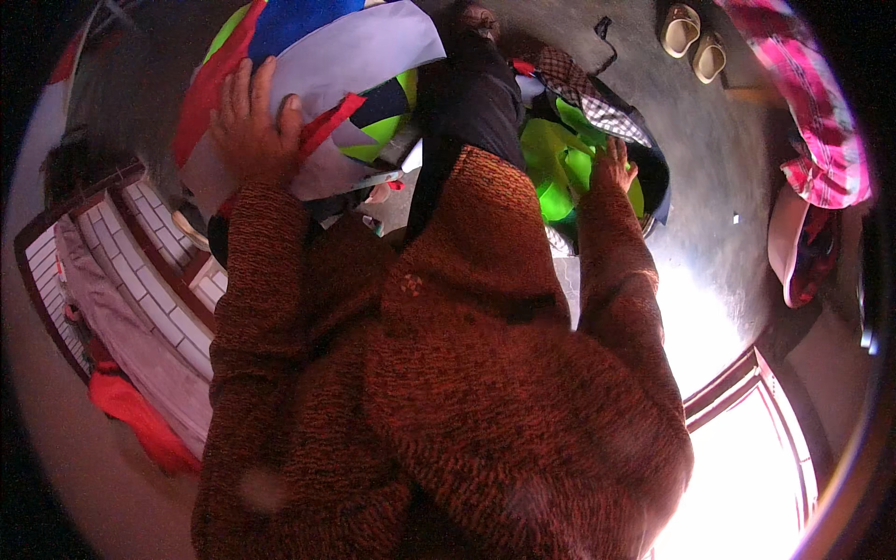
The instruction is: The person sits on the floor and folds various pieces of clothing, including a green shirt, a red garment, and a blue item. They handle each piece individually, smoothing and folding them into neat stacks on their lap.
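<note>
My left hand [254, 126] lies flat with its fingers stretched out on a pale lavender cloth [345, 47]. Red cloth [213, 89], blue cloth [294, 21] and neon green pieces [378, 131] show around it in the same bundle. A narrow red strip [331, 121] crosses the bundle beside my left thumb. On the right, my right hand [611, 170] rests against a heap of bright green cloth [553, 159], thumb apart from the fingers. Black-and-white checked cloth [611, 119] lies along the far side of that heap. What lies under both palms is hidden.
My dark-trousered leg [467, 93] stretches between the two heaps. Pale clogs [693, 42] stand on the grey floor [691, 168] at the far right, near a pink plaid cloth [803, 103]. A barred window frame with white bricks [140, 252] is at left; a bright doorway [747, 467] is at lower right.
</note>
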`<state>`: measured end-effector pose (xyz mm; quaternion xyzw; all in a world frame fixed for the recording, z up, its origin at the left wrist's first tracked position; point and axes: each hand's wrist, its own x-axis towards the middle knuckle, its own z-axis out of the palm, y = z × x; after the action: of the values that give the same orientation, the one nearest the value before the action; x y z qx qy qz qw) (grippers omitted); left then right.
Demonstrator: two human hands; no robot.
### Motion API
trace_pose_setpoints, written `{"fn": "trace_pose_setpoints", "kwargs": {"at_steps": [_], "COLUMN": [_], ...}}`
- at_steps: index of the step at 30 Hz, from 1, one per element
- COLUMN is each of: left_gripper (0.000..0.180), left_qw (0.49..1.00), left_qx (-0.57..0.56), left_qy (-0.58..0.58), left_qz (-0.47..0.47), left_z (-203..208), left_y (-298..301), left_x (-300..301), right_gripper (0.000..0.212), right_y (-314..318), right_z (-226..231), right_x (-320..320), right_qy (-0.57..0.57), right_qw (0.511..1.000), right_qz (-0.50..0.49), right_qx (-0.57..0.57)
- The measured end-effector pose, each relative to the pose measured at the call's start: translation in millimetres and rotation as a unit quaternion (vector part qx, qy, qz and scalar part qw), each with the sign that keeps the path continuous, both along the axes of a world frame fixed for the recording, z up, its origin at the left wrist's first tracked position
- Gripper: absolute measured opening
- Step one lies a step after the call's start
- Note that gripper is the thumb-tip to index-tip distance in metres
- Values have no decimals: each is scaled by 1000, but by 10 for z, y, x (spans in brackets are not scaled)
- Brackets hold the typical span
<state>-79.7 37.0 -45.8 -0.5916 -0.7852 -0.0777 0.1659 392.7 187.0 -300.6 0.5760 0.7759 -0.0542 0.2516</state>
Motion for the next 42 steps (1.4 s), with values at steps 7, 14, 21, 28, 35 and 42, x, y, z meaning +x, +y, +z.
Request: {"fn": "trace_pose_setpoints", "kwargs": {"at_steps": [7,14,21,28,35,42], "left_gripper": [49,50,52,52,54,56], "left_qw": [1000,999,999,999,998,901], "left_qx": [10,16,-7,10,9,149], "left_qy": [-13,-30,-12,-23,-33,-404], "left_qz": [8,10,39,43,48,-55], "left_z": [9,36,57,39,39,256], "left_y": [-3,17,-44,-49,-103,-79], "left_x": [34,67,52,94,42,217], "right_gripper": [38,43,34,41,37,28], "right_y": [99,-126,-79,-147,-178,-297], "right_z": [-364,22,1052,1930,2676,3235], "right_x": [236,430,137,3,-346,-750], "right_qy": [148,550,686,762,858,817], "right_qw": [987,824,721,565,449,565], "right_qz": [-34,-139,-40,-314,-191,-38], "right_qx": [47,10,87,-53,-160,-105]}}
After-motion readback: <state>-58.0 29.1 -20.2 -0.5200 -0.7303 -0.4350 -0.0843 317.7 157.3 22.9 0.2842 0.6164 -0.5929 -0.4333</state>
